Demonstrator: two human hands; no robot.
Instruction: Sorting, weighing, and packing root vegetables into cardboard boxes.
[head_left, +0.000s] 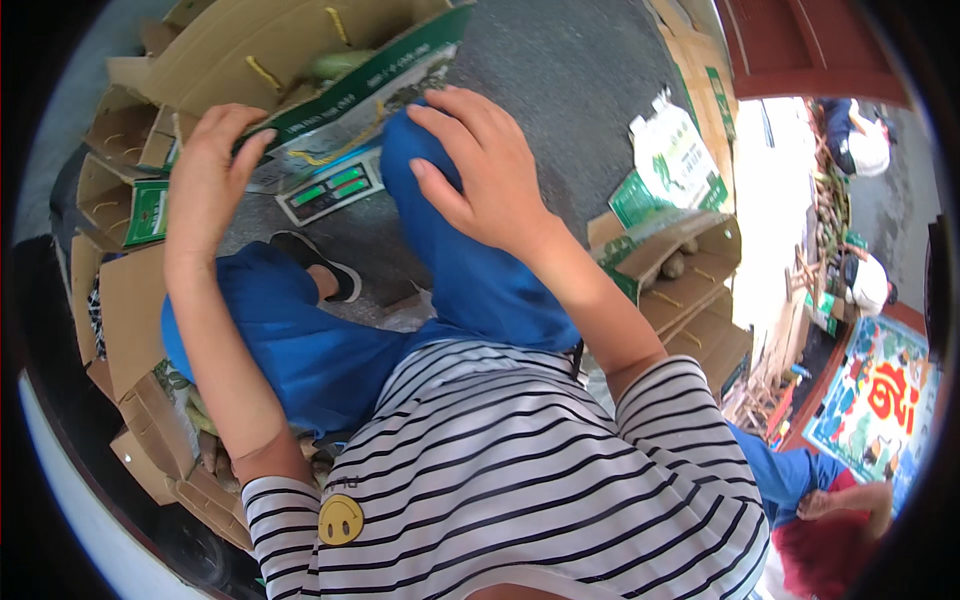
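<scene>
A large cardboard box (205,60), brown inside and green outside with yellow rope handles, stands in front of me. Pale green produce (340,65) shows inside it. My left hand (215,165) pinches the near left edge of its green side panel between thumb and fingers. Over my raised right knee is my right hand (480,160), fingers spread and holding nothing; its fingertips come close to the box's near right corner, and I cannot tell whether they touch it. Below the box a digital scale (330,193) with lit green displays sits on the floor.
Open cardboard boxes (112,205) line the left side. On the right stand a box of brown roots or tubers (690,262) and a white plastic bag (672,150). Beyond the bright doorway are several people. A person in a red top (830,535) is at lower right.
</scene>
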